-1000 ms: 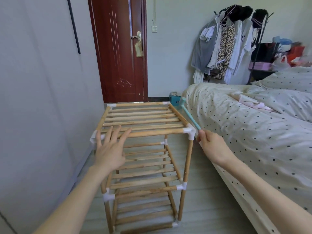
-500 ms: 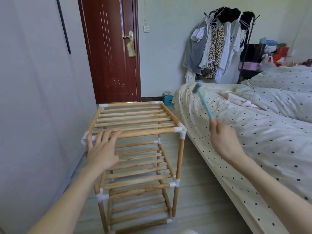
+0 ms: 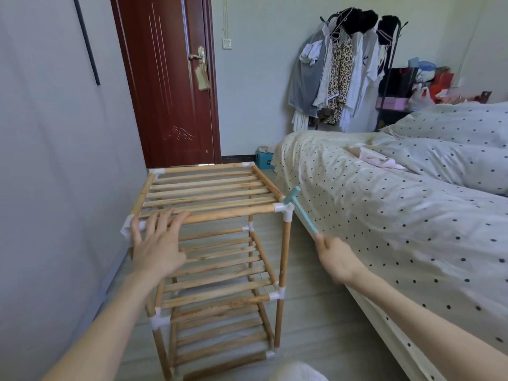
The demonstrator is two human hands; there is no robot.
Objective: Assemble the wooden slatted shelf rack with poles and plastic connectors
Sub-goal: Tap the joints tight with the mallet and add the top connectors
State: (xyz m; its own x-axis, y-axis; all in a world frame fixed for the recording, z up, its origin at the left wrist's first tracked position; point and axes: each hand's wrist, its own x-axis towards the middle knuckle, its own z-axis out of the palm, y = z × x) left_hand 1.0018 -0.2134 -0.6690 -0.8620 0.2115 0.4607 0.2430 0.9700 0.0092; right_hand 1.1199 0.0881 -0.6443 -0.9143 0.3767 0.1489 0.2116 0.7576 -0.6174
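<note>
A three-tier wooden slatted rack stands upright on the floor between the wall and the bed, its poles joined by white plastic connectors. My left hand rests flat with spread fingers on the top front rail near the left corner. My right hand grips the handle of a small teal plastic hammer. The hammer's head sits against the white connector at the top front right corner.
A bed with a dotted sheet runs along the right, close to the rack. A grey wall is at the left. A dark red door and a clothes stand are at the back.
The hammer was lifted high above the bed half a second ago and has swung down onto the top front right connector. My left hand stays on the front rail.
</note>
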